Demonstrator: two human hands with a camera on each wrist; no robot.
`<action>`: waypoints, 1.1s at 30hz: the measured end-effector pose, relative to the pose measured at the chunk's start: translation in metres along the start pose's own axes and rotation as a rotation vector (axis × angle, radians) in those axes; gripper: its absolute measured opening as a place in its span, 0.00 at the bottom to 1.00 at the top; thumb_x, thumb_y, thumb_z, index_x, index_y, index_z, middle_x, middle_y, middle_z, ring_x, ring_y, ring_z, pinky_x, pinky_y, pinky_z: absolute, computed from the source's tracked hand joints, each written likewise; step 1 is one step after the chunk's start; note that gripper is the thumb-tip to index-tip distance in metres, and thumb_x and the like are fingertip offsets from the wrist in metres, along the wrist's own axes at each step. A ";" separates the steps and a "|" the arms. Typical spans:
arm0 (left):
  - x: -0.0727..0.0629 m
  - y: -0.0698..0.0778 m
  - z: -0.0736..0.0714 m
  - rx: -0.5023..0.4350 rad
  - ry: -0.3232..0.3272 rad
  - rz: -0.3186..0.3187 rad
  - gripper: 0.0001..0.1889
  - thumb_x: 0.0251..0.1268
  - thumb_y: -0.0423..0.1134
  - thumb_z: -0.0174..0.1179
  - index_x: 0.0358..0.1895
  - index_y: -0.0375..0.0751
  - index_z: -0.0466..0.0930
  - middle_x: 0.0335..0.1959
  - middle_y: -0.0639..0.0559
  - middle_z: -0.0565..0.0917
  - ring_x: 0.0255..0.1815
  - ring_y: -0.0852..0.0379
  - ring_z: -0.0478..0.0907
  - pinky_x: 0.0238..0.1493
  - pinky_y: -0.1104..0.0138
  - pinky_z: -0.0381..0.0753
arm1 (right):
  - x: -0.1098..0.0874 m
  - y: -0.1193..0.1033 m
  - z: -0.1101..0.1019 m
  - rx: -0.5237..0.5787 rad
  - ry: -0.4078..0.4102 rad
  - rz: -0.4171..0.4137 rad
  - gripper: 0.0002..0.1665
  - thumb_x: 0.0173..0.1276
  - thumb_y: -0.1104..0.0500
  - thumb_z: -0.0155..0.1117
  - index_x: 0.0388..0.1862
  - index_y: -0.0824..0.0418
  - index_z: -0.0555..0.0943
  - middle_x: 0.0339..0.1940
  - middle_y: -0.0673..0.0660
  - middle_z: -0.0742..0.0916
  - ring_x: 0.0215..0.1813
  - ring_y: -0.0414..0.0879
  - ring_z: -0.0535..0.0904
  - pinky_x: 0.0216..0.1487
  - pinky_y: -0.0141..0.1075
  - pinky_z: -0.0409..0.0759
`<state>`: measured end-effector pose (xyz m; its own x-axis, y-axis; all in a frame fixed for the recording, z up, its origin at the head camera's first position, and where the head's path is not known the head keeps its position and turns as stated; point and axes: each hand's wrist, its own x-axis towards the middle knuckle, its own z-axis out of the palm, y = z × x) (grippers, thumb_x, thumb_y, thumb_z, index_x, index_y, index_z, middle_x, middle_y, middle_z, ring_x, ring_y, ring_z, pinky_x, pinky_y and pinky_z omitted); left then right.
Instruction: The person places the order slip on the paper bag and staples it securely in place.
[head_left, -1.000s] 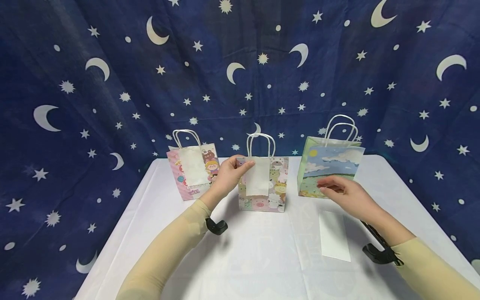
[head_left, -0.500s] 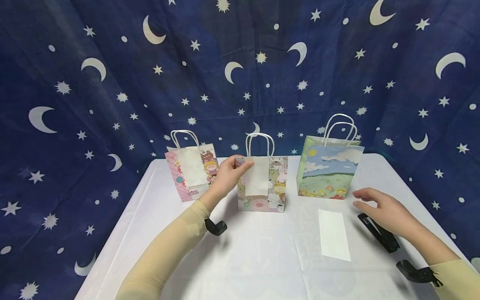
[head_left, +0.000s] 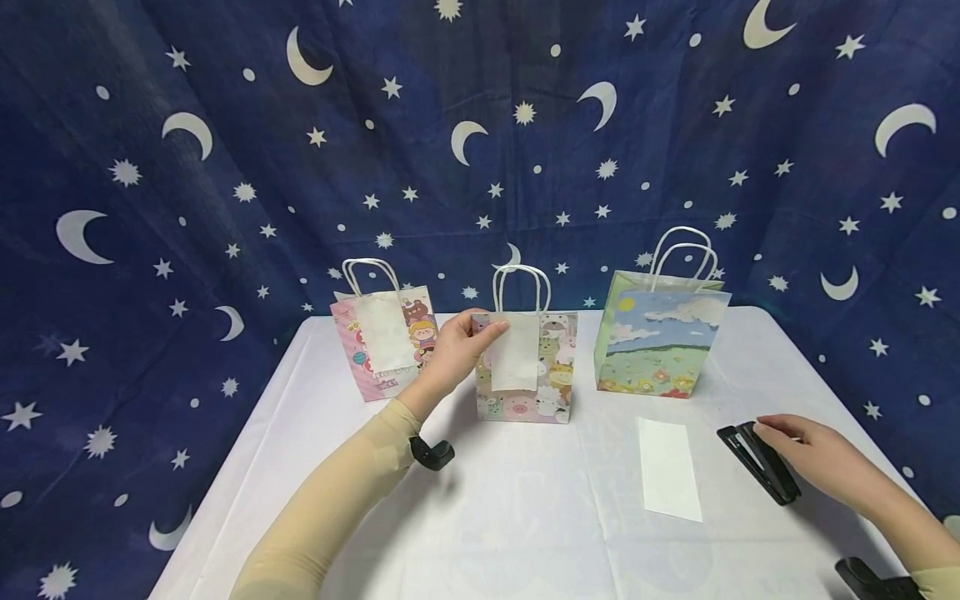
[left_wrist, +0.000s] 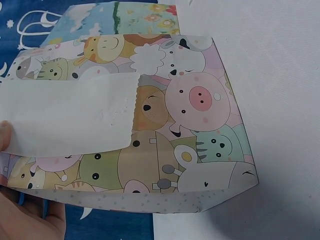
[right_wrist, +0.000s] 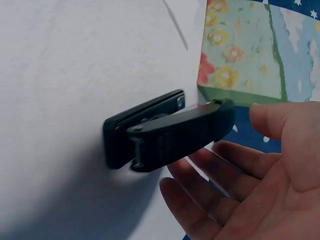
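Note:
My left hand pinches the upper left edge of the animal-print paper bag, which stands upright at the table's middle. The thumb presses a white paper slip flat against the bag's front; the fingers go behind. In the left wrist view, the bag and slip fill much of the picture. Over at the right, my right hand is at a black stapler on the table. Seen from the right wrist, the fingers lie along the far side of the stapler, the thumb apart from it.
A loose white paper slip lies left of the stapler on the white table. To the left stands a pink paper bag with a slip on its front. A landscape-print bag stands at the back right.
My right hand has moved from in front of the landscape-print bag, right and towards me, to the stapler. The left hand keeps its hold on the animal-print bag and slip.

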<state>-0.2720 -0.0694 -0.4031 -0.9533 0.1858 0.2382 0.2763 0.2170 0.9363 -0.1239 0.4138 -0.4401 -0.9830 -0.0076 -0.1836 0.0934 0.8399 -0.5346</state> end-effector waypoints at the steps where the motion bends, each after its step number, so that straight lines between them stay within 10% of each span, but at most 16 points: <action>1: 0.000 0.000 0.000 -0.001 0.000 0.001 0.17 0.67 0.52 0.70 0.29 0.45 0.76 0.19 0.58 0.68 0.23 0.59 0.65 0.23 0.66 0.63 | -0.001 0.002 0.000 0.013 -0.010 0.015 0.43 0.84 0.39 0.43 0.67 0.81 0.68 0.61 0.82 0.76 0.57 0.74 0.76 0.47 0.60 0.79; 19: -0.001 0.001 -0.001 0.012 -0.006 -0.021 0.19 0.66 0.56 0.69 0.30 0.46 0.76 0.21 0.57 0.69 0.24 0.59 0.65 0.25 0.65 0.63 | -0.001 0.015 0.003 0.253 -0.075 0.166 0.42 0.80 0.40 0.54 0.63 0.81 0.71 0.47 0.60 0.86 0.42 0.44 0.80 0.39 0.37 0.80; 33: -0.001 0.001 0.000 0.003 -0.009 -0.028 0.21 0.65 0.57 0.70 0.28 0.47 0.73 0.20 0.57 0.67 0.24 0.58 0.64 0.25 0.65 0.63 | 0.002 0.014 0.008 0.284 -0.084 0.208 0.46 0.76 0.37 0.59 0.65 0.81 0.69 0.47 0.59 0.85 0.42 0.43 0.79 0.40 0.37 0.80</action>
<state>-0.2711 -0.0696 -0.4021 -0.9596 0.1881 0.2094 0.2496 0.2251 0.9418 -0.1229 0.4218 -0.4543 -0.9231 0.0931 -0.3731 0.3417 0.6438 -0.6847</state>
